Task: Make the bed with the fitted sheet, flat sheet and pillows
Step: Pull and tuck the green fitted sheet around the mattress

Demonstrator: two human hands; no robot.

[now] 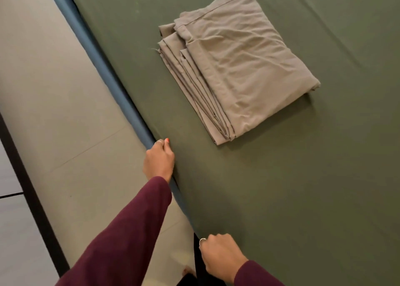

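Fitted sheet [270, 188] on; both hands, left hand [159, 159] and right hand [220, 256], apparently grip its nine-o'clock edge; flat sheet [238, 69] folded at twelve; pillows unseen.

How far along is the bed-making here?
Early on. The green fitted sheet already lies smooth over the mattress top. Left hand and right hand grip its edge along the blue mattress side, apparently tucking. The folded beige flat sheet is unopened; no pillows show.
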